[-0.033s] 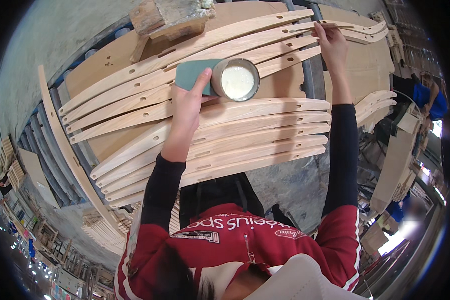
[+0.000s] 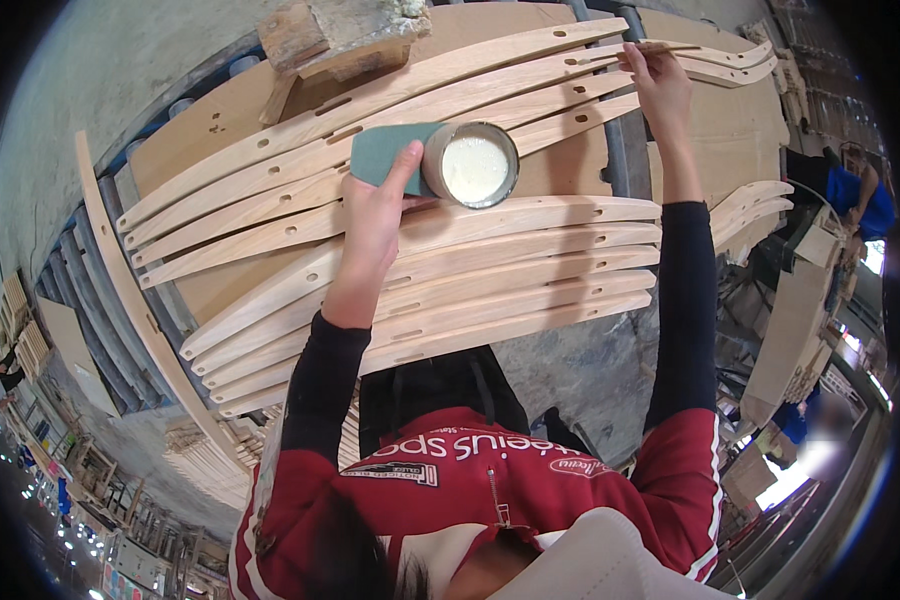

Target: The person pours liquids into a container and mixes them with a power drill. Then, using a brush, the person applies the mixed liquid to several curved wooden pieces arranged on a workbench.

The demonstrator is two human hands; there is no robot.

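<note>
My left hand (image 2: 375, 215) grips a green can (image 2: 385, 155) that is tipped toward me, its open top showing white paste (image 2: 473, 167). The can rests on several curved pale wooden slats (image 2: 270, 215) with slots cut in them, laid side by side across a plywood board (image 2: 570, 170). My right hand (image 2: 658, 88) reaches to the far end of the upper slats and pinches a thin brown stick (image 2: 670, 47) against a slat there. A second group of curved slats (image 2: 530, 275) lies nearer my body.
A rough wooden block (image 2: 335, 35) sits at the far edge of the board. One long curved slat (image 2: 120, 290) leans at the left. More slats (image 2: 750, 200) and boards stand at the right, where a person in blue (image 2: 858, 200) is. Grey floor lies below.
</note>
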